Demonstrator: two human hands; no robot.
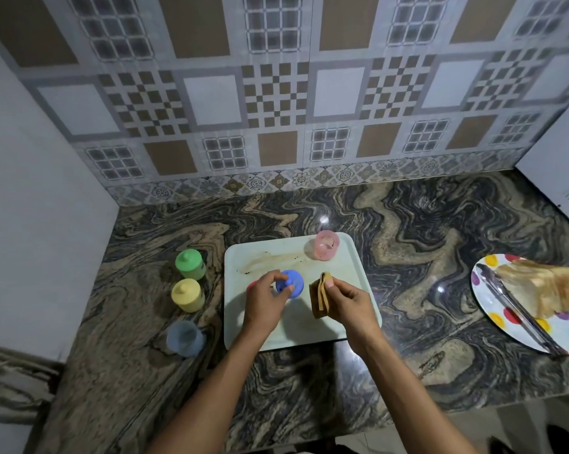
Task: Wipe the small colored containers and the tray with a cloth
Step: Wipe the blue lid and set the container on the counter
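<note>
A pale green tray (348,267) lies on the marble counter, with a brown smear across its far part. My left hand (265,298) grips a blue lid (289,284) over the tray. Just right of it, my right hand (347,301) pinches a folded brown cloth (319,298). An open pink container (324,244) stands at the tray's far edge. Something red (252,284) peeks out from behind my left hand. Left of the tray stand a green container (190,264), a yellow container (187,295) and a lidless blue container (185,338).
A polka-dot plate (493,309) with sliced bread (545,290) and metal tongs (512,306) sits at the right. A white appliance (558,168) stands at the back right corner. A tiled wall runs behind the counter and a white wall (31,208) closes the left side.
</note>
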